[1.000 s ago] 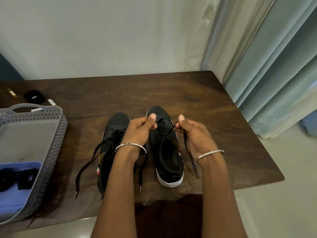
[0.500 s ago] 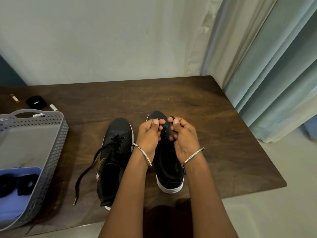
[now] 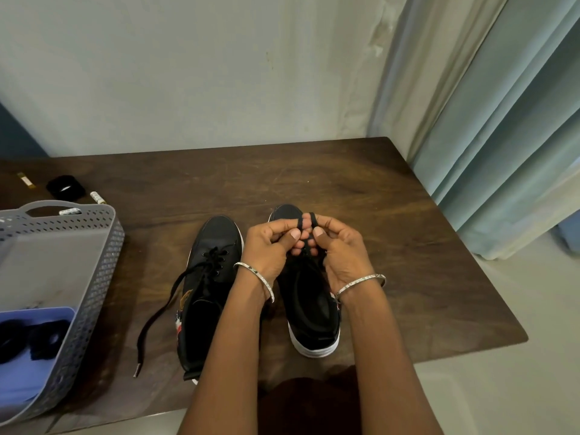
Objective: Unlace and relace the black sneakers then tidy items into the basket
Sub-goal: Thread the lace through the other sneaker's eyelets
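While one black sneaker (image 3: 314, 312) is stood toe-away on the dark wooden table (image 3: 392, 221), its black lace (image 3: 306, 219) is gripped just above its front half by both hands. The left hand (image 3: 270, 246) is curled, with the thumb pressed onto the lace. The right hand (image 3: 343, 251) is curled the same way and pinches the lace from the other side. The two hands are held touching, or nearly so, and two strands of the lace are seen crossing over the fingertips. How the lace runs below the fingers cannot be told, since the eyelets of this sneaker are hidden by the hands. A thin metal bangle is worn on each wrist.

Just to the left of that sneaker, the second black sneaker (image 3: 216, 246) is laid parallel to it. It is laced but not tied, and one loose lace end (image 3: 157, 315) is trailed across the table further to the left. Well to the left of the held sneaker, a grey perforated basket (image 3: 100, 277) is placed at the table's edge, and a blue tray (image 3: 34, 381) with dark round items is seen inside it. Beyond the basket, a small black round object (image 3: 66, 187) and a few small tubes are scattered. To the right of the sneaker, pale curtains (image 3: 502, 127) are hung beside the table.
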The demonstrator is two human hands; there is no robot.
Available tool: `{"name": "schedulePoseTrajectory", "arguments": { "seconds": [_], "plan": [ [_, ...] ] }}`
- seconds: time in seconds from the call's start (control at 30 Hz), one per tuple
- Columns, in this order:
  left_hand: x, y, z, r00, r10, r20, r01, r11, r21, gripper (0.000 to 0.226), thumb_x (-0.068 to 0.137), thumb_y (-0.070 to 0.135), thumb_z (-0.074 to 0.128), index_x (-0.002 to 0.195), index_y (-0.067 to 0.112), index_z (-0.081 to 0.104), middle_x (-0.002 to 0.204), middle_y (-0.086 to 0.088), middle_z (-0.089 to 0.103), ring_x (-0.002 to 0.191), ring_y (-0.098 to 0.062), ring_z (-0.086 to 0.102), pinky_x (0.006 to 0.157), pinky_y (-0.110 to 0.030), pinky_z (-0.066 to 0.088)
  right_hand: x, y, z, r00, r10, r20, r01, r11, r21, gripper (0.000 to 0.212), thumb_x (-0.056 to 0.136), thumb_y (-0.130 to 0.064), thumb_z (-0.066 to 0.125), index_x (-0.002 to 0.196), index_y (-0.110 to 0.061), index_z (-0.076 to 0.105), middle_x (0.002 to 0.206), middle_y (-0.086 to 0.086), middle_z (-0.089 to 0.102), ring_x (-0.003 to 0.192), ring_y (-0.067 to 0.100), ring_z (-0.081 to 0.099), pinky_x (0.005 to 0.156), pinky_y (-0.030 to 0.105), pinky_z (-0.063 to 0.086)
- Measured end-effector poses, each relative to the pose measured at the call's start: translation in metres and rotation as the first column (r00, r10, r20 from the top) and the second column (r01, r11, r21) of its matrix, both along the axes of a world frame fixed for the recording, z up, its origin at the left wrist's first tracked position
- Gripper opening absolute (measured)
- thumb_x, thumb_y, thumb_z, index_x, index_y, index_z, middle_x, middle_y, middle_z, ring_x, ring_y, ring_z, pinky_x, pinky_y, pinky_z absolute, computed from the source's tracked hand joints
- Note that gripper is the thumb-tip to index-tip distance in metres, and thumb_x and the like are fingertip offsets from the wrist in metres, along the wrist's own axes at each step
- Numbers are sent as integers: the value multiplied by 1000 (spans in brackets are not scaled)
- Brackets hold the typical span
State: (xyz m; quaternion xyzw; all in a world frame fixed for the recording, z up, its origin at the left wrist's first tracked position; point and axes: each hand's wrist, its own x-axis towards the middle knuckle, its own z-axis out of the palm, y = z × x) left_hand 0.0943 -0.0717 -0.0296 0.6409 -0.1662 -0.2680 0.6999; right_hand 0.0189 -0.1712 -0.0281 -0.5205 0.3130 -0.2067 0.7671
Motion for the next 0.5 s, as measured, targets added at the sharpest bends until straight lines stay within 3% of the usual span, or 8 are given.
{"name": "schedulePoseTrajectory", "arguments": {
  "seconds": [0.13, 0.23, 0.37, 0.5],
  "plan": [
    [-2, 1, 6, 994, -12, -112, 7, 999, -45, 13, 89, -5, 67, 96, 6, 72, 79, -6, 77, 66, -10, 70, 64, -20, 58, 1, -2, -2, 997, -73, -27, 75, 992, 98, 17, 94, 9, 61, 106, -4, 63, 76, 9, 70, 62, 16, 64, 59, 23, 52],
    [-1, 4, 9, 979, 40, -201, -46, 999, -25, 25, 85, -2, 73, 104, 4, 57, 79, -10, 77, 68, -15, 73, 64, -24, 59, 2, -1, -3, 995, -93, -31, 97, 980, 176, 15, 91, 7, 67, 100, -2, 61, 72, 12, 71, 57, 18, 65, 59, 26, 55],
    [0, 7, 12, 987, -2, -161, 1, 1000, -7, 13, 86, -4, 70, 99, 0, 69, 79, -9, 77, 68, -11, 72, 67, -20, 58, 1, -2, -4, 998, -61, -22, 64, 982, 177, 10, 89, 8, 68, 97, 2, 69, 73, 14, 71, 59, 18, 66, 57, 22, 55],
    [-3, 8, 16, 962, -30, -271, 25, 999, -22, 19, 88, -6, 67, 106, -10, 68, 76, -10, 75, 61, -9, 68, 64, -17, 57, -1, -4, -4, 1000, -11, -19, 14, 987, 159, 13, 89, 10, 65, 93, 1, 73, 73, 14, 71, 58, 14, 62, 57, 21, 54]
  ]
}}
